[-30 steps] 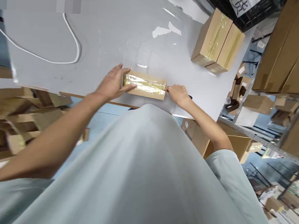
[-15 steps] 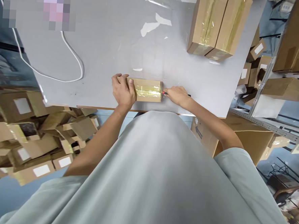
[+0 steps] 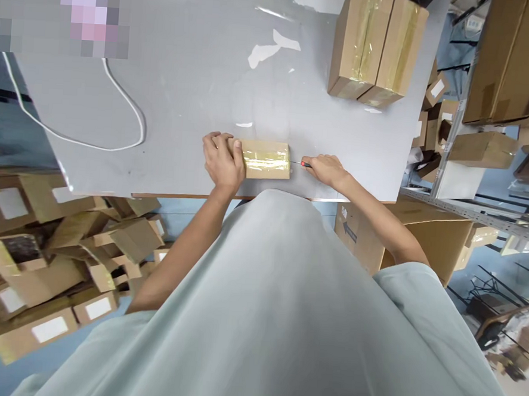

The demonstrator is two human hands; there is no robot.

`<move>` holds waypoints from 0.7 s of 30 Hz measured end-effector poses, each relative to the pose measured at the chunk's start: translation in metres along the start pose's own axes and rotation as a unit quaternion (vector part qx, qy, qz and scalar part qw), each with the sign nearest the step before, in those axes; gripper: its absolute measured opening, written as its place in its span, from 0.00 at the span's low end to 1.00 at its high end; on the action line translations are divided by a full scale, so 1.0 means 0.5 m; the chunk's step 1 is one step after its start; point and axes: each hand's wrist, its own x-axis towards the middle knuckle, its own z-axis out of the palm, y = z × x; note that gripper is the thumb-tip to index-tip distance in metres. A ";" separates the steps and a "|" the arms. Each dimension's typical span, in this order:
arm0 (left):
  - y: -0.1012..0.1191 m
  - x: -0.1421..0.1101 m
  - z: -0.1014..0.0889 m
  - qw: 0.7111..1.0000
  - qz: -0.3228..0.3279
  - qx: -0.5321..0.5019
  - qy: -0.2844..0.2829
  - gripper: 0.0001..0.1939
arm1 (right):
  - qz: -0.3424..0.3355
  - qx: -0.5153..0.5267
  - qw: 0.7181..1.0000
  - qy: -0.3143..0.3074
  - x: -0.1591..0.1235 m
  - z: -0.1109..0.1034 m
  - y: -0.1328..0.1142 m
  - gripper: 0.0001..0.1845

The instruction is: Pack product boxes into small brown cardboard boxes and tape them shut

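A small cardboard box [image 3: 267, 160], with shiny yellowish tape along its top, lies near the front edge of the grey table [image 3: 185, 97]. My left hand [image 3: 224, 161] grips its left end, thumb on top and fingers round the far side. In my right hand [image 3: 326, 169] is a utility knife [image 3: 306, 164] with a dark handle, a red part and a thin blade. The blade points left at the box's right end; whether its tip touches the cardboard I cannot tell.
Two taped boxes [image 3: 376, 49] stand at the table's back right. A white cable [image 3: 131, 103] curves over the left side. Torn white scraps [image 3: 273, 48] lie mid-table. Cardboard boxes are piled [image 3: 63, 257] on the floor at left; a shelf rack [image 3: 492, 209] with boxes stands at right.
My left hand has shifted from the box's left edge to a grip over its end. The knife has moved from the tape on top to the right of the box. The view has shifted too.
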 end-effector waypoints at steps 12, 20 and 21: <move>-0.113 0.051 -0.110 0.999 0.045 -0.001 0.016 0.33 | 0.134 0.544 0.812 0.164 0.059 0.178 -0.063 0.24; -0.161 0.067 -0.124 0.999 0.001 -0.037 -0.011 0.40 | 0.138 0.565 0.778 0.239 0.047 0.158 -0.240 0.26; -0.157 0.065 -0.108 0.998 0.003 -0.049 -0.040 0.40 | 0.148 0.554 0.778 0.257 0.033 0.146 -0.241 0.26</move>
